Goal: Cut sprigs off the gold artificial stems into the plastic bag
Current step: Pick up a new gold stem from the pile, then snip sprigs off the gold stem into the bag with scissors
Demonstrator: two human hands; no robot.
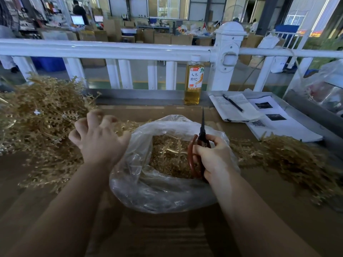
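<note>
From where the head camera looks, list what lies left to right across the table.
Gold stem pile → left hand → plastic bag → scissors in the right hand → pen → printed sheets.

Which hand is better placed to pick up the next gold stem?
Left. The left hand hangs empty, fingers spread, over the uncut stem pile, while the right hand grips the scissors above the plastic bag.
</note>
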